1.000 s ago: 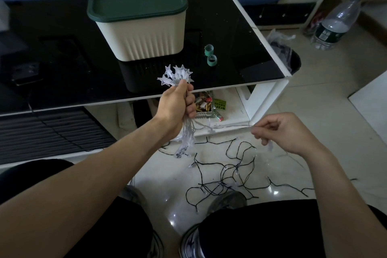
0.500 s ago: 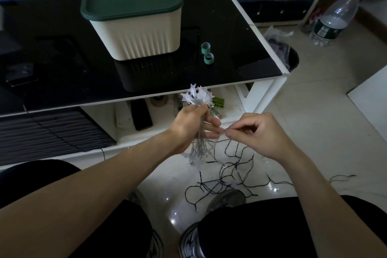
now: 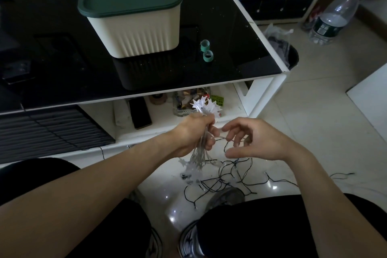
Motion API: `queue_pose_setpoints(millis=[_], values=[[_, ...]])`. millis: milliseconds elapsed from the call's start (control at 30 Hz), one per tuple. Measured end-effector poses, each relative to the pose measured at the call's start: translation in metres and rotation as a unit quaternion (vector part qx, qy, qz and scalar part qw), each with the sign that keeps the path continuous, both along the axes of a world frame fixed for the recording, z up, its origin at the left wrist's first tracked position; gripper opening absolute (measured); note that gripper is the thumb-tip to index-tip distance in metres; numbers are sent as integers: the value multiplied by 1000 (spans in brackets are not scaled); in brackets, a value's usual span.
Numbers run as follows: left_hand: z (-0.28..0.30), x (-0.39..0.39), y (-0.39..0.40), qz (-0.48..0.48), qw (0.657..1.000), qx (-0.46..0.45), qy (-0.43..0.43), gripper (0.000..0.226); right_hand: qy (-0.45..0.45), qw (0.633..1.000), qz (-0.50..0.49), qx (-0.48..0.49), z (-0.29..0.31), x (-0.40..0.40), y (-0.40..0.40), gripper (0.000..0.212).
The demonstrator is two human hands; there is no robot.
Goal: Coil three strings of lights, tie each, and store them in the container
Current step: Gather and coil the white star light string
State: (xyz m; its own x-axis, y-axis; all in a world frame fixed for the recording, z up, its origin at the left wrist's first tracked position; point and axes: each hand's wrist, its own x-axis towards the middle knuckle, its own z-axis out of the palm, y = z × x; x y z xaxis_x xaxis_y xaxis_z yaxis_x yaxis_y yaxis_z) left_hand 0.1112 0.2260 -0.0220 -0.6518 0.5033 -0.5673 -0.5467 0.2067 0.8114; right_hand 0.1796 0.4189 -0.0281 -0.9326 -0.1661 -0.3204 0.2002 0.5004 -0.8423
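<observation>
Left hand [image 3: 193, 132] fisted round a bundle of clear-wired star-shaped lights [image 3: 206, 107]; white stars fan out above the fist, more stars and wire loops hang below it. Right hand [image 3: 253, 140] just beside it, fingers curled, fingertips [image 3: 230, 137] seemingly pinching a thin strand that runs across to the bundle. Cannot tell if that strand is clear or dark.

Dark-wired string of lights [image 3: 228, 176] lies loose and tangled on the pale tiled floor [image 3: 314, 132], between the person's knees and the table. Not coiled.

Cream ribbed container with dark green lid [image 3: 134, 16] stands on the glossy black tabletop [image 3: 240, 48], lid on. Two small teal band-like rings [image 3: 206, 50] just beside it, untouched; probably the ties.

Judgement: early. First string mostly gathered, not yet tied. Second lies unworked. Third not identifiable. Nothing visibly stored; container still to be opened.
</observation>
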Motion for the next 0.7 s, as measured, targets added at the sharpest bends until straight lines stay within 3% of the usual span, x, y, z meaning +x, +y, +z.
queue_pose_setpoints(millis=[100,200,267,433,533,700], values=[[4,-6,-3,15,1000,-6,9,20,-69,997,15,42,-2,1,14,58],[8,-8,-4,35,999,-2,14,20,-70,996,-14,60,-2,2,23,34],[10,-8,-5,40,999,5,19,19,-28,997,-69,25,1,1,25,16],[8,-5,-3,16,1000,25,9,22,38,987,-122,-93,19,2,18,17],[5,-3,-2,-7,1000,29,7,25,127,974,-169,-86,15,2,6,17],[4,-1,-2,-20,999,46,5,25,288,915,-277,-56,1,3,-27,12]])
